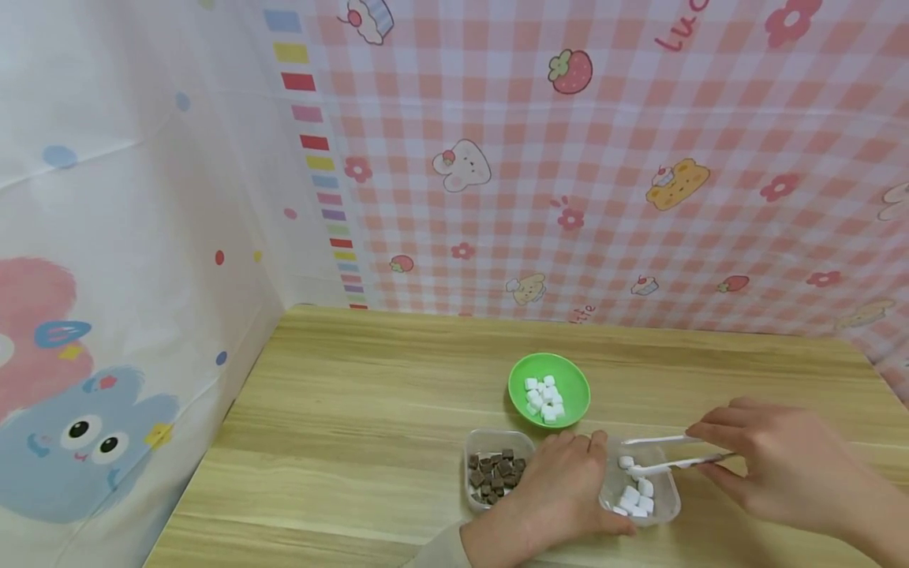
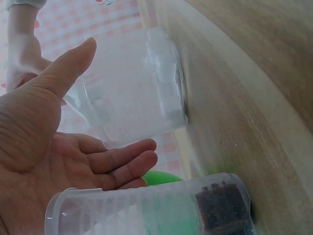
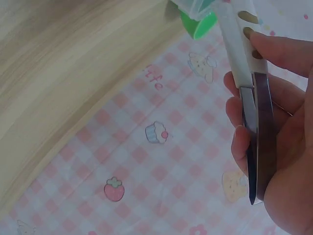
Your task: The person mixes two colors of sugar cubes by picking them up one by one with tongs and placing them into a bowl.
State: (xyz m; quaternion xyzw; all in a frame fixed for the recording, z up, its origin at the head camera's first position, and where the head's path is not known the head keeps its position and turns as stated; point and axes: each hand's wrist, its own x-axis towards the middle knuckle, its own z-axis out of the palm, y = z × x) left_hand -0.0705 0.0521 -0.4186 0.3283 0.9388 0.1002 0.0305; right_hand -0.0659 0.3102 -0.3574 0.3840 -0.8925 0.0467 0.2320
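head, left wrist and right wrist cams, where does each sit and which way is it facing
Head: on the head, facing forward and down at the table; left hand and right hand show.
Left wrist: on that wrist, looking past the left palm at the tub of white cubes and tub of brown cubes; the right hand partly shows beyond.
Right wrist: on that wrist, looking along the right hand and tongs toward the checkered cloth; no left hand shows.
Shared: head and right wrist both show the tongs and green bowl.
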